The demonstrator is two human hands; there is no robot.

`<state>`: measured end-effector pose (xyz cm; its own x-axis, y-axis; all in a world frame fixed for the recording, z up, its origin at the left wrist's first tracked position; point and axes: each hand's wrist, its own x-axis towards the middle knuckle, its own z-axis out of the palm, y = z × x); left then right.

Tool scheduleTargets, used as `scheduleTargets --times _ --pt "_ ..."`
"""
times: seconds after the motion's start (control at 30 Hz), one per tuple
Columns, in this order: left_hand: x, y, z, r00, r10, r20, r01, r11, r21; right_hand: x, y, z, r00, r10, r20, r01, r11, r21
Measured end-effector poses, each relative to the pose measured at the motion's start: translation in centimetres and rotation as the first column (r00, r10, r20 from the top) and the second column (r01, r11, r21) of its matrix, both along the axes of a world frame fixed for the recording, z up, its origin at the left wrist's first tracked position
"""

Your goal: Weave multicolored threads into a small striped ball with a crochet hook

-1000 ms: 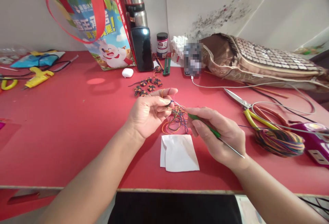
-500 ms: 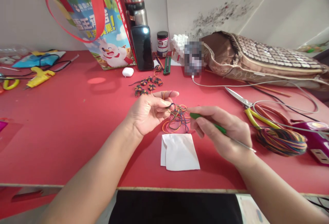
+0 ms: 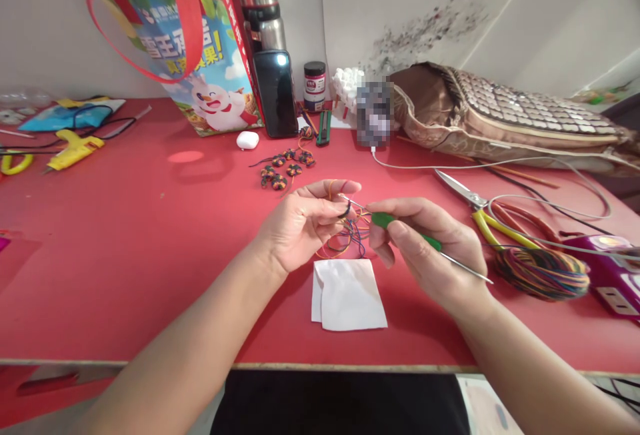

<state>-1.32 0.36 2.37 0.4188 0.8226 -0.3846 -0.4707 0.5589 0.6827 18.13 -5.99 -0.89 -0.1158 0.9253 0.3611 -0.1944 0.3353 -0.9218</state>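
Note:
My left hand (image 3: pixel 305 225) pinches a small dark piece of crochet (image 3: pixel 347 209) between thumb and fingers, with orange and pink yarn looped over its raised index finger. In my right hand (image 3: pixel 433 242) is a crochet hook (image 3: pixel 383 220) with a green grip, held like a pen. Its thin metal tip reaches the yarn by the left fingertips; the other metal end sticks out past the palm. Behind and below the hands lies a loose tangle of multicoloured yarn (image 3: pixel 357 235). A folded white tissue (image 3: pixel 353 295) rests in front of it.
Small crocheted pieces (image 3: pixel 279 182) lie farther back, near a phone (image 3: pixel 276 92) and a white earbud case (image 3: pixel 247 140). To the right are scissors (image 3: pixel 463 188), a yarn bundle (image 3: pixel 543 274) and a purple power socket (image 3: pixel 615 268). At left is a yellow glue gun (image 3: pixel 75 150).
My left hand has shifted slightly right, and its dark piece now sits upright at the fingertips. The hook's metal tip has come into plain view across the yarn there.

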Motion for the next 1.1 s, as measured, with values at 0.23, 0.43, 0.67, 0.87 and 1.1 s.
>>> scheduleTargets --times 0.23,0.43,0.67,0.87,1.1 --pt "0.7 -0.9 0.1 0.997 0.060 0.042 -0.063 0.995 0.072 -1.0 -0.1 -0.5 0.997 -0.065 -0.044 0.066 0.998 0.015" --pt "1.2 -1.3 -0.3 0.987 0.159 0.036 -0.162 0.976 0.143 -1.1 0.1 -0.4 0.992 -0.115 -0.046 0.114 0.993 -0.016" --pt "1.5 -1.1 -0.5 0.983 0.180 0.044 -0.183 0.979 0.090 -1.2 0.1 -0.8 0.986 -0.163 0.034 0.163 0.987 0.003" --pt "1.6 -1.1 -0.6 0.981 0.193 0.037 -0.196 0.975 0.109 -1.3 0.0 -1.0 0.979 -0.190 0.070 0.189 0.982 0.031" --pt "1.4 -1.2 -0.8 0.991 0.120 0.065 -0.128 0.982 0.137 -1.3 0.0 -0.9 0.979 -0.188 0.075 0.185 0.981 0.055"
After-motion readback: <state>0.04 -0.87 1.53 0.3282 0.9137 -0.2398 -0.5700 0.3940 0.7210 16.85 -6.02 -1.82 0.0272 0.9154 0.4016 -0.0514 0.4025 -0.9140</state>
